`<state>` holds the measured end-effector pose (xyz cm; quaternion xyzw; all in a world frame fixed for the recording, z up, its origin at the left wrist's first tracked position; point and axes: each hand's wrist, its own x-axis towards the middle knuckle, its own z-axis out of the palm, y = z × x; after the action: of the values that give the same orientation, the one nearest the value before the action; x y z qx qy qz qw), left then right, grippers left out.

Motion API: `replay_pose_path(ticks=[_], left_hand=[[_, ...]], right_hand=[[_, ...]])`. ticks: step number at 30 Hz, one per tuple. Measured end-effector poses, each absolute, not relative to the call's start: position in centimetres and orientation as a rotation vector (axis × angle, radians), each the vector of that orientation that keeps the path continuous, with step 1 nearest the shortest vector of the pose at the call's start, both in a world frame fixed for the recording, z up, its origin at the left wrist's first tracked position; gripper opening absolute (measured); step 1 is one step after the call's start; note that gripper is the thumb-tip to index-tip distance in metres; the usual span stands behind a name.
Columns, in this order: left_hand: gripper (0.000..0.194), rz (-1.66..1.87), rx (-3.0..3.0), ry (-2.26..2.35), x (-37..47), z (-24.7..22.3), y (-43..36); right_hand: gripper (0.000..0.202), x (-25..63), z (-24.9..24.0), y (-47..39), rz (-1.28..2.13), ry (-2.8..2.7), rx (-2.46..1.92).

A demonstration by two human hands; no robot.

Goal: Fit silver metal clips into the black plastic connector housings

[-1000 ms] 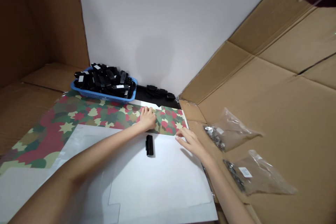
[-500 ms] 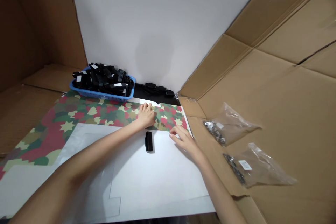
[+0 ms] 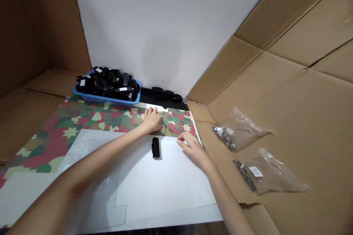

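A brown cardboard panel (image 3: 46, 18) stands at far left; to its right, a blue basket (image 3: 106, 100) sits at the back of the surface, heaped with black plastic pieces (image 3: 110, 82), several bearing white labels. A camouflage-patterned sheet (image 3: 70, 132) runs along in front of the basket and spreads down the left side; a white sheet (image 3: 171, 187) covers the nearer area. The left hand (image 3: 152, 120) rests on the patterned sheet, its fingers bent; how far they close, and whether they grip anything, cannot be told. Just below it, a single black piece (image 3: 156, 148) lies on the white sheet, between the two hands and touching neither; farther back, more black items (image 3: 167, 93) line the foot of the white wall (image 3: 179, 18). The right hand (image 3: 191, 145) is near the right edge of the white sheet; its fingers are loosely open, thumb parted, with nothing visible in their hold. At right, two clear bags (image 3: 244, 128) (image 3: 275, 174) containing small metallic parts lie on cardboard (image 3: 289, 106), one nearer than the other.
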<state>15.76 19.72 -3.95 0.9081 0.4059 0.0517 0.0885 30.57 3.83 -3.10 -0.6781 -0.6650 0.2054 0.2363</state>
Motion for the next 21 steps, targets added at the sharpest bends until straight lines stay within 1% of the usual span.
replay_pose_path(ticks=[5,10,13,17,21], left_hand=[[0.029,0.114,2.725,1.096,14.7,-2.4,21.8],[0.019,-0.018,2.827,0.722,14.1,-1.5,23.0],[0.02,-0.108,2.858,0.563,14.7,-1.6,23.0],[0.019,-0.24,2.844,0.495,16.0,-1.9,23.2],[0.015,-0.325,2.812,0.495,16.9,-2.2,24.0]], right_hand=[[0.018,31.2,-3.2,4.6,0.548,-1.82,-1.875],[0.015,31.0,-3.2,5.1,0.595,-1.802,-1.87],[0.015,30.9,-3.2,4.9,0.617,-1.785,-1.873],[0.015,31.4,-3.3,4.5,0.667,-1.728,-1.858],[0.015,31.8,-3.5,4.1,0.704,-1.69,-1.838]])
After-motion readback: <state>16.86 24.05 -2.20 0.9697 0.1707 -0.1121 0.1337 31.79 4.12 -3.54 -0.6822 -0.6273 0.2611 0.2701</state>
